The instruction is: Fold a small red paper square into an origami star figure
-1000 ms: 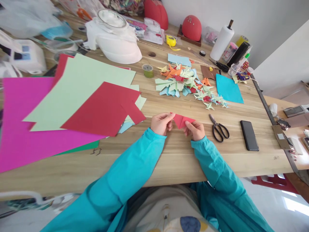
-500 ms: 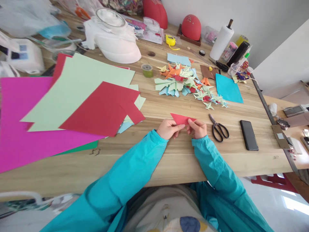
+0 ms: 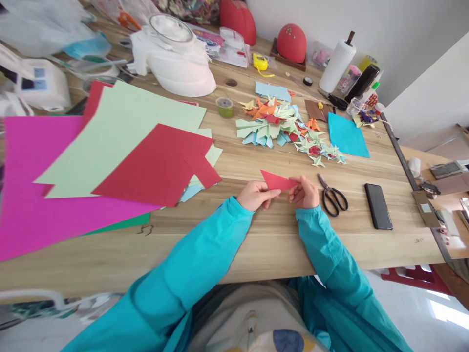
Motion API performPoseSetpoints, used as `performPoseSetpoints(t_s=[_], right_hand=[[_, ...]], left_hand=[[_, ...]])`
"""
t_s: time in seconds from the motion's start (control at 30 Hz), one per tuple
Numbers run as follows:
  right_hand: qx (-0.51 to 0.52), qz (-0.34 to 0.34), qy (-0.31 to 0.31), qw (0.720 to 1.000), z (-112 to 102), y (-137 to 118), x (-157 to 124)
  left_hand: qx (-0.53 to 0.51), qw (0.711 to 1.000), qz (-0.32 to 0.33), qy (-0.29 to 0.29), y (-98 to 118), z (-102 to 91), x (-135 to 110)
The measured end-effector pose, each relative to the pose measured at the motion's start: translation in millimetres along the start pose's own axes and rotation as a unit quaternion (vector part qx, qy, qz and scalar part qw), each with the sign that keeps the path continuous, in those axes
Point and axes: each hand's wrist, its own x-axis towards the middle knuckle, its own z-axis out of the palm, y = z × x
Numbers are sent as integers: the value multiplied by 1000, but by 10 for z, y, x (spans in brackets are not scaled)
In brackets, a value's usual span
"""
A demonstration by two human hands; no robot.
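Pinching 1 red paper triangle, left hand on its lower edge, right hand at the tip, probably feather-light but easily crumpled, so edges only imo.

Dark scrawled marks on the wooden table, red label on a green-capped bottle — all illegible
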Motion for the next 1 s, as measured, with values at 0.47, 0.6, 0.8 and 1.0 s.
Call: performPoseSetpoints(t_s=[0.47, 0.6, 0.8, 1.0], right_hand=[[-74, -148, 12, 986, 65, 51, -58], [-85, -176, 9, 981, 71, 68, -54], [-118, -178, -31, 976, 83, 141, -75], [-135, -121, -80, 980, 130, 130, -146]], left_hand=[[-80, 992, 28, 91, -11, 28, 20], [-208, 968, 38, 138, -36, 51, 46], [-264, 955, 63, 123, -73, 79, 70], [-251, 952, 62, 165, -63, 50, 82]])
